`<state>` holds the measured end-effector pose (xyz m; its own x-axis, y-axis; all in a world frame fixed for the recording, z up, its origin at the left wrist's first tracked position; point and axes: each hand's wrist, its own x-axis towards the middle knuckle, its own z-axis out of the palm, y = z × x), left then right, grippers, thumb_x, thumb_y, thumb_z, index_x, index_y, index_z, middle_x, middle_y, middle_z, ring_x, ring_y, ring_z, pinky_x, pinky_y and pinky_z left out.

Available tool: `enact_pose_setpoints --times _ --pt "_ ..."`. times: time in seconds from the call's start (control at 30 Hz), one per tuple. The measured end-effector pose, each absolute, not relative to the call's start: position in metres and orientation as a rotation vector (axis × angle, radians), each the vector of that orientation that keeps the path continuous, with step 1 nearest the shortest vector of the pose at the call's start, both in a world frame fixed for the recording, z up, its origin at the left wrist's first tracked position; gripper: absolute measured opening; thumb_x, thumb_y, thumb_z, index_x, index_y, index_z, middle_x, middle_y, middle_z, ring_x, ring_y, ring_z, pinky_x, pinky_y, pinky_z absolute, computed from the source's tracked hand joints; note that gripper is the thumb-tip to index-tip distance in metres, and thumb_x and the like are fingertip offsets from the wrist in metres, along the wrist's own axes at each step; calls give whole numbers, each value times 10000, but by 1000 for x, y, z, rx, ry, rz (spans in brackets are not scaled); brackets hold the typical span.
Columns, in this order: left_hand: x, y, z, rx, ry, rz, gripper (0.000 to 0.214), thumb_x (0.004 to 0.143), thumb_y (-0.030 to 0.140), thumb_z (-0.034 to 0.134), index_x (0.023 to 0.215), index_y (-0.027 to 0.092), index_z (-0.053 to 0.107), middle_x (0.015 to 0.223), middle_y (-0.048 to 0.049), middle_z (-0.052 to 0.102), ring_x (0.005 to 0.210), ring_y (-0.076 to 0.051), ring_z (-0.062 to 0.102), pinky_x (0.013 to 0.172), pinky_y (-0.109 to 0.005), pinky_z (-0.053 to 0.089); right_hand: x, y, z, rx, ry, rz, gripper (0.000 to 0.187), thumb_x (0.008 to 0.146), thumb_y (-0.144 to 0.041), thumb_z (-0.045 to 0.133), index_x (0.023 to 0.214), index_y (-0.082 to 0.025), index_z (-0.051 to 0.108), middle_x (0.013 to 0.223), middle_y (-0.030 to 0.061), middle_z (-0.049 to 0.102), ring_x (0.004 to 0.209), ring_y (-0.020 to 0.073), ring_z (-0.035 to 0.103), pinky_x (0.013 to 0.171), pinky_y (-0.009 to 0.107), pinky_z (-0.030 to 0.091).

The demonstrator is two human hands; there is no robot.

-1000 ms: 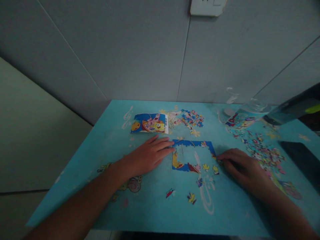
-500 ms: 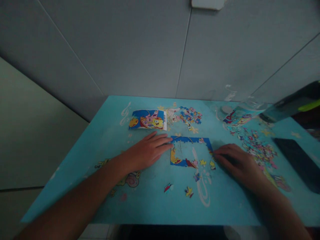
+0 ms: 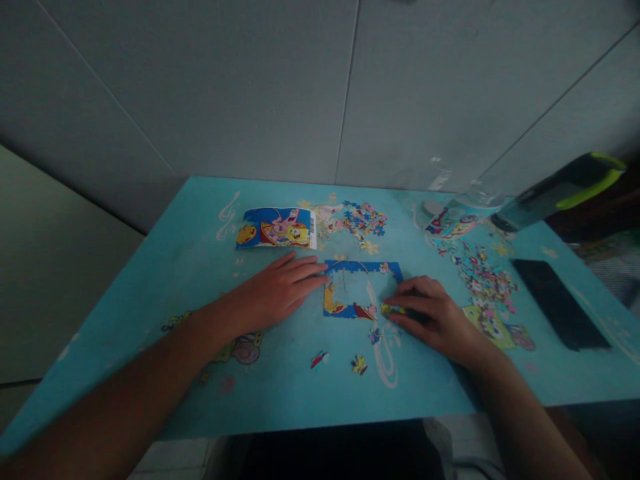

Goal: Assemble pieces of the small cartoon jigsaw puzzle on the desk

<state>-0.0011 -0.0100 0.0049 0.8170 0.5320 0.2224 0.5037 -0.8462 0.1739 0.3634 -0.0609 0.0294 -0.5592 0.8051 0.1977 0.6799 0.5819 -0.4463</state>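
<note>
A partly built jigsaw frame [image 3: 359, 267] with a blue border lies in the middle of the turquoise table [image 3: 300, 380]. My left hand [image 3: 277, 290] rests flat beside the frame's left edge, fingers stretched out and touching it. My right hand [image 3: 433, 317] sits at the frame's lower right corner, fingers curled and pinching a small yellow puzzle piece [image 3: 389, 310] against the table.
A printed picture card [image 3: 277, 228] lies behind my left hand. Loose pieces are heaped at the back [image 3: 363, 220] and right [image 3: 483, 273]; a few lie near the front [image 3: 358, 364]. A clear bag [image 3: 450, 217], a dark bottle [image 3: 560, 190] and a black phone [image 3: 557, 302] are at the right.
My right hand slid left from the frame's right edge to its lower right corner with a piece. The left hand stayed put. The view shifted down and right.
</note>
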Motion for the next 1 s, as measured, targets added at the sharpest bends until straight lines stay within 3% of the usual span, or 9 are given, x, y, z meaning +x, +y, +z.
enact_pose_setpoints --times 0.53,1.0 --pt "-2 -10 2 2897 837 399 442 1058 156 421 1489 227 490 1562 -87 483 1463 -256 415 1233 -560 306 366 -75 31 -1197 -2475 455 157 946 -340 706 1078 -287 771 1145 85 653 1099 270 613 942 464 471" --pt "-2 -10 2 2892 853 389 443 1062 161 421 1491 247 486 1576 -77 465 1474 -255 403 1234 -564 304 328 -102 43 -1209 -2526 519 243 994 -310 639 1220 -300 730 1165 83 657 1087 257 616 946 464 476"
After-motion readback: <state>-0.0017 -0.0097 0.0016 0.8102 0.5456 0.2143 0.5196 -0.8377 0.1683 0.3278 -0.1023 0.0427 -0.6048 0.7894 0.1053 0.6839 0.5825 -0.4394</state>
